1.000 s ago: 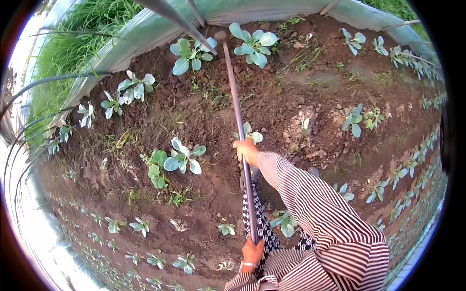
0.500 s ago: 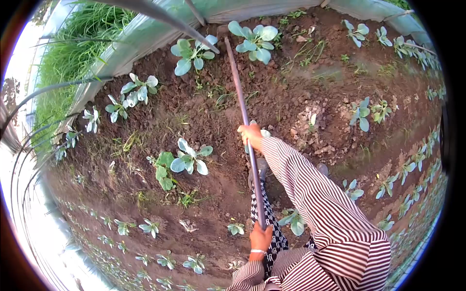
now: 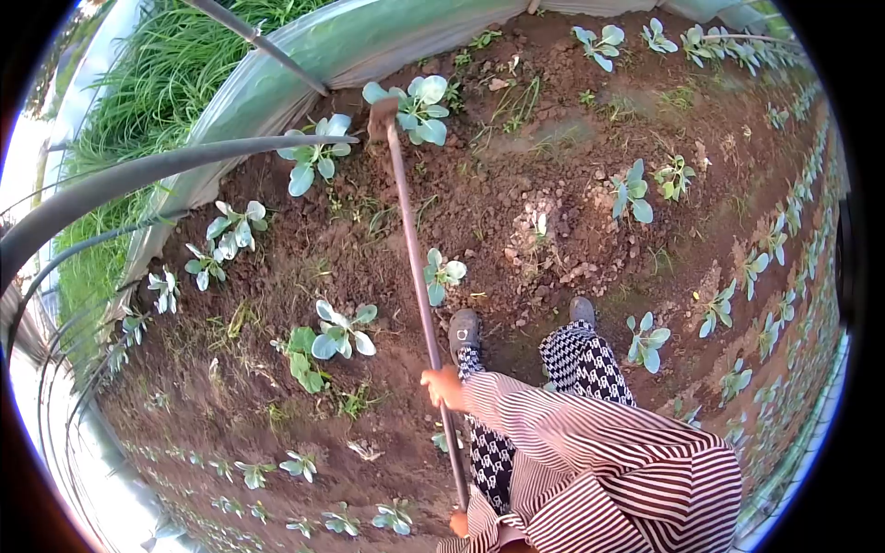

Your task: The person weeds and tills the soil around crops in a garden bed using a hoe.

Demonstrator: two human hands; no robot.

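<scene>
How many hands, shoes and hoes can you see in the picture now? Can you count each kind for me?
Right hand and left hand: 2
Left shoe and right shoe: 2
Hoe: 1
Total: 5

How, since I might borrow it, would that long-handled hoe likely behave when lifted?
The hoe should stay stiff rather than sag, as its long handle looks nearly straight. It will probably feel front-heavy, because the blocky head sits at the far end.
</scene>
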